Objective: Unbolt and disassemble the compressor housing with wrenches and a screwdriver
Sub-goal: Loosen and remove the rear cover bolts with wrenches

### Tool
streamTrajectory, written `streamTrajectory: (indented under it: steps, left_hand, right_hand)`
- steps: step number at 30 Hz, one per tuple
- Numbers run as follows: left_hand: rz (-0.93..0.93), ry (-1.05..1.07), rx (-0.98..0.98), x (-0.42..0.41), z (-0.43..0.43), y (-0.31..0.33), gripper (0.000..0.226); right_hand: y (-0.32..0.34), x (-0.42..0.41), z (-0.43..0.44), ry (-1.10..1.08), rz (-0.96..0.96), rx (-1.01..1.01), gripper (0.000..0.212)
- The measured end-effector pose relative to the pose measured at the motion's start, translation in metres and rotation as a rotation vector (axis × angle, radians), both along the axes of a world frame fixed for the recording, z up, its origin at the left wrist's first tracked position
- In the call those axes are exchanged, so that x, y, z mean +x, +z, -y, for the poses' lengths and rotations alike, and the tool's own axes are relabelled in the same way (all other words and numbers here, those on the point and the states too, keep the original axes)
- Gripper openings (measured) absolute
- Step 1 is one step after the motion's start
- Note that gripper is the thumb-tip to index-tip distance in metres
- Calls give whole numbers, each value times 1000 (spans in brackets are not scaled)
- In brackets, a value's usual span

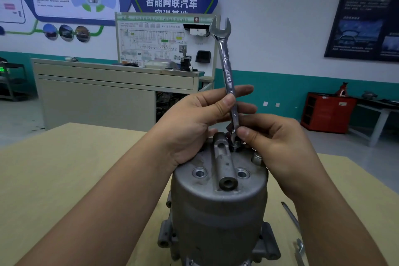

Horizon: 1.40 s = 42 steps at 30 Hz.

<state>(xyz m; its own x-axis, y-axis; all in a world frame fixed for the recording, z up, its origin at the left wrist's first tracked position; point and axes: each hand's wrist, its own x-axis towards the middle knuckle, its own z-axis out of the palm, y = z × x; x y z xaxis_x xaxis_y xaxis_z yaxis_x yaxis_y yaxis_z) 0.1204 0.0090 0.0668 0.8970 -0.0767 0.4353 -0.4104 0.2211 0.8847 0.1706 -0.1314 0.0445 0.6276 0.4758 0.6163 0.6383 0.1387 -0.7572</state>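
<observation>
Wooden table (pixel 64 168), compressor housing (pixel 218 211), upright wrench (pixel 226 60)

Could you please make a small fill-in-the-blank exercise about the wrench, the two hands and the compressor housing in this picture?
1. The wrench stands nearly ____, open end pointing up.
2. Its lower end meets a bolt on the ____ of the compressor housing.
3. The left hand grips the wrench ____ the right hand.
Missing words: upright; top; above.

Dull grey compressor housing (pixel 218 211); bright silver wrench (pixel 226 65); pale tan table (pixel 64 179); red cabinet (pixel 328 114); teal wall band (pixel 269 88).
</observation>
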Motion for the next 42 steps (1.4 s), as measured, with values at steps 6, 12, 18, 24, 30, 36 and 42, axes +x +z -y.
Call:
streamTrajectory:
  steps: [6,12,18,24,30,36,42]
  left_hand:
    - [35,-25,28,-1,3,-1,21]
    - [71,121,142,-2,6,0,14]
    - [111,199,208,0,8,2,9]
    - [154,259,307,2,12,5,7]
    - [129,387,364,6,14,8,11]
    - [37,157,226,9,11,6,22]
    - [-30,-30,126,8,6,3,19]
  right_hand:
    - [-2,2,-3,88,-102,87,42]
    - [-1,2,4,127,-108,104,22]
    - [3,2,11,106,-21,-9,25]
    - [2,0,8,105,-28,23,19]
    - [-3,3,4,94,-63,47,25]
    - [-7,10,1,80,-136,72,14]
    - [-10,13,-4,96,-236,85,13]
